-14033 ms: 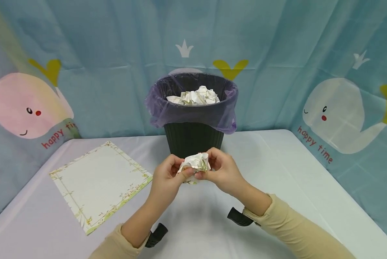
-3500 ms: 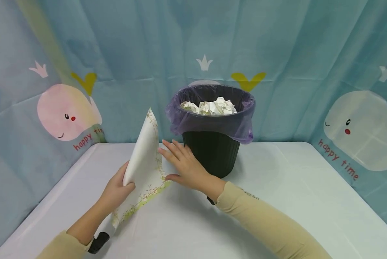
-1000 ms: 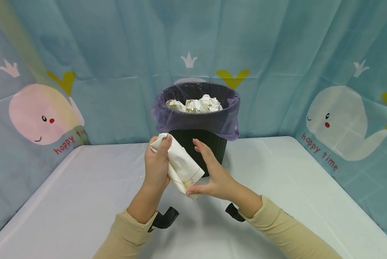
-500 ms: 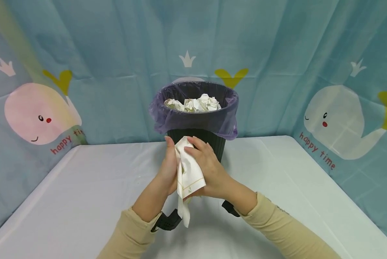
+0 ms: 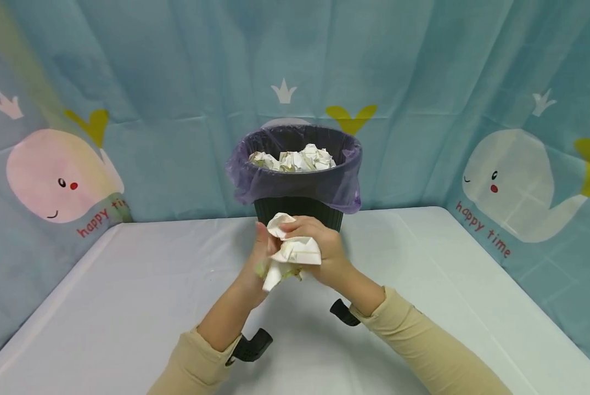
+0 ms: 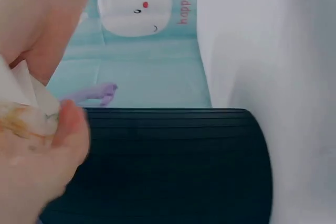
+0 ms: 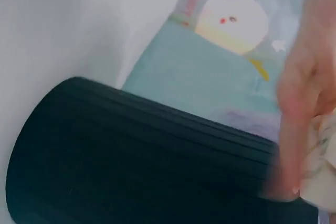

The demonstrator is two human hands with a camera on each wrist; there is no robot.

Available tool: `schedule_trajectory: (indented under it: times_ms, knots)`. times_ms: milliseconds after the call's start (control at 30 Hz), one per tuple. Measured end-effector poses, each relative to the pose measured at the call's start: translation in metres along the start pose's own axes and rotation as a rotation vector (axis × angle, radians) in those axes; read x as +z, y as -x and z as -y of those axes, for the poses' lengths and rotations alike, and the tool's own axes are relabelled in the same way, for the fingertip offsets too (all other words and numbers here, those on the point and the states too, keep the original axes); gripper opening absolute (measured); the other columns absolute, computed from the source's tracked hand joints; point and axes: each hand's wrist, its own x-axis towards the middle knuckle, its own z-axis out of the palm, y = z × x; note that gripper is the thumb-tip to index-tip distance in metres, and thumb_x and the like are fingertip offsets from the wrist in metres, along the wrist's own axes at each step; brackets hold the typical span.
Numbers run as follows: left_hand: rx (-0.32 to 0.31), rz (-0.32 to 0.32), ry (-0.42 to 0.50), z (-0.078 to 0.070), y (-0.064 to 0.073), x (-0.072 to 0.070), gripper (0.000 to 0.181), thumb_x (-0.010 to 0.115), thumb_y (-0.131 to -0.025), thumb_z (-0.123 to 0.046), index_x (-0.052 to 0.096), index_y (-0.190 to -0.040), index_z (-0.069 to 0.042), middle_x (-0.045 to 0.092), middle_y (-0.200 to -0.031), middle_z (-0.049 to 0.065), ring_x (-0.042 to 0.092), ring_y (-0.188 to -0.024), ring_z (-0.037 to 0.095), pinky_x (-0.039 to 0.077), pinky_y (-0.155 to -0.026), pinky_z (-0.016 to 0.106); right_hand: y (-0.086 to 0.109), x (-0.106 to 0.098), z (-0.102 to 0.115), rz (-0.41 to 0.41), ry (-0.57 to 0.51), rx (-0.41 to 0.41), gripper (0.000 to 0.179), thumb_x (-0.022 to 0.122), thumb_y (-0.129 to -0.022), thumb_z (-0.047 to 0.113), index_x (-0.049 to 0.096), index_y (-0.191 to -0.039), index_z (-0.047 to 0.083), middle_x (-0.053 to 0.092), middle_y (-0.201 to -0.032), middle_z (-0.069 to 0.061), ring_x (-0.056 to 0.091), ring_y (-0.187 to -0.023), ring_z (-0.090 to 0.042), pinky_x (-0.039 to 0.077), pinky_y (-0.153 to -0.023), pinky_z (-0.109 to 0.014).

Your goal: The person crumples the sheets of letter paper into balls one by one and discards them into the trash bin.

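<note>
A sheet of white paper (image 5: 299,251) with a printed green and tan border is bunched and creased between both hands, its loose ends sticking out toward me. From the left side, the left hand (image 5: 250,271) holds it with the thumb upright. Curled over the paper's upper part are the fingers of the right hand (image 5: 326,249). In the left wrist view the paper (image 6: 23,121) shows folded between the hands, while in the right wrist view only part of the paper (image 7: 317,182) appears at the right edge.
Behind the hands stands a dark ribbed bin (image 5: 299,211) with a purple liner bag (image 5: 295,184) folded over its rim. Several crumpled paper balls (image 5: 299,159) lie inside. A white cloth covers the table (image 5: 127,307), and a blue printed curtain (image 5: 176,109) hangs around it.
The flat sheet has left the table and is crumpled smaller in the hands. Over the last second the right hand closed onto it, and its long hanging end drew up.
</note>
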Motion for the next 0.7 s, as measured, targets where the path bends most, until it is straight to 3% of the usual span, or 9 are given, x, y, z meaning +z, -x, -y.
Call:
schedule_trajectory:
  times_ms: [100, 167, 233, 367, 433, 500, 567, 633, 700]
  knots:
    - [0.130, 0.040, -0.119, 0.005, 0.006, -0.004, 0.120, 0.028, -0.077, -0.088, 0.005, -0.151, 0.003, 0.017, -0.154, 0.024, 0.026, -0.137, 0.032, 0.029, -0.108, 0.049, -0.005, 0.000, 0.000, -0.108, -0.101, 0.075, 0.045, 0.068, -0.090, 0.039, 0.062, -0.087, -0.005, 0.066, -0.092, -0.025, 0.064, -0.098, -0.025, 0.049, -0.092, -0.031]
    - [0.193, 0.021, -0.096, 0.008, 0.006, -0.004, 0.118, 0.040, -0.079, -0.084, 0.006, -0.151, 0.002, 0.017, -0.153, 0.025, 0.027, -0.136, 0.034, 0.033, -0.105, 0.048, -0.007, 0.000, 0.000, -0.140, -0.136, 0.099, 0.043, 0.070, -0.089, 0.036, 0.060, -0.087, -0.006, 0.065, -0.091, -0.026, 0.064, -0.098, -0.022, 0.049, -0.090, -0.029]
    - [0.241, -0.014, -0.039, 0.010, 0.004, -0.002, 0.109, 0.049, -0.084, -0.075, 0.006, -0.150, 0.000, 0.018, -0.153, 0.022, 0.028, -0.135, 0.028, 0.036, -0.103, 0.039, -0.007, 0.001, 0.001, -0.141, -0.131, 0.105, 0.043, 0.070, -0.088, 0.037, 0.059, -0.088, -0.005, 0.064, -0.094, -0.026, 0.062, -0.100, -0.023, 0.048, -0.091, -0.030]
    - [0.316, -0.137, 0.057, 0.008, -0.001, 0.004, 0.095, 0.060, -0.086, -0.063, 0.016, -0.145, -0.003, 0.031, -0.142, 0.012, 0.037, -0.125, 0.015, 0.037, -0.099, 0.022, -0.007, 0.006, 0.006, -0.077, -0.020, 0.121, 0.051, 0.061, -0.089, 0.051, 0.055, -0.097, 0.001, 0.060, -0.111, -0.023, 0.051, -0.112, -0.032, 0.040, -0.098, -0.037]
    - [0.351, -0.233, 0.085, 0.005, -0.002, 0.005, 0.088, 0.064, -0.081, -0.066, 0.031, -0.133, -0.004, 0.045, -0.127, 0.008, 0.047, -0.112, 0.012, 0.041, -0.092, 0.020, -0.007, 0.008, 0.010, -0.026, 0.027, 0.147, 0.055, 0.057, -0.091, 0.056, 0.053, -0.106, 0.003, 0.053, -0.124, -0.022, 0.043, -0.120, -0.035, 0.036, -0.101, -0.044]
    - [0.373, -0.327, 0.085, 0.001, -0.002, 0.005, 0.081, 0.065, -0.075, -0.070, 0.039, -0.118, -0.006, 0.052, -0.108, 0.003, 0.053, -0.096, 0.009, 0.045, -0.080, 0.018, -0.007, 0.007, 0.012, 0.033, -0.033, 0.186, 0.064, 0.055, -0.093, 0.056, 0.047, -0.120, -0.001, 0.042, -0.137, -0.024, 0.035, -0.129, -0.036, 0.030, -0.105, -0.052]
    - [0.395, -0.382, 0.092, -0.001, -0.002, 0.003, 0.071, 0.065, -0.075, -0.069, 0.042, -0.106, -0.009, 0.055, -0.094, 0.000, 0.056, -0.081, 0.007, 0.047, -0.068, 0.016, -0.007, 0.006, 0.014, 0.092, -0.129, 0.248, 0.080, 0.057, -0.090, 0.060, 0.038, -0.134, -0.003, 0.031, -0.148, -0.023, 0.028, -0.136, -0.035, 0.024, -0.108, -0.059]
    - [0.407, -0.418, 0.096, -0.002, -0.002, 0.002, 0.060, 0.063, -0.082, -0.064, 0.043, -0.098, -0.010, 0.056, -0.085, -0.001, 0.057, -0.072, 0.006, 0.048, -0.060, 0.016, -0.007, 0.004, 0.016, 0.132, -0.227, 0.325, 0.098, 0.060, -0.084, 0.067, 0.027, -0.144, -0.003, 0.022, -0.154, -0.020, 0.022, -0.140, -0.033, 0.023, -0.108, -0.060]
    - [0.417, -0.426, 0.086, -0.003, -0.004, 0.000, 0.044, 0.055, -0.094, -0.052, 0.043, -0.096, -0.009, 0.056, -0.082, -0.001, 0.058, -0.067, 0.006, 0.049, -0.056, 0.016, -0.007, 0.004, 0.020, 0.145, -0.243, 0.361, 0.111, 0.059, -0.079, 0.073, 0.018, -0.147, -0.004, 0.022, -0.154, -0.021, 0.026, -0.138, -0.035, 0.028, -0.107, -0.059]
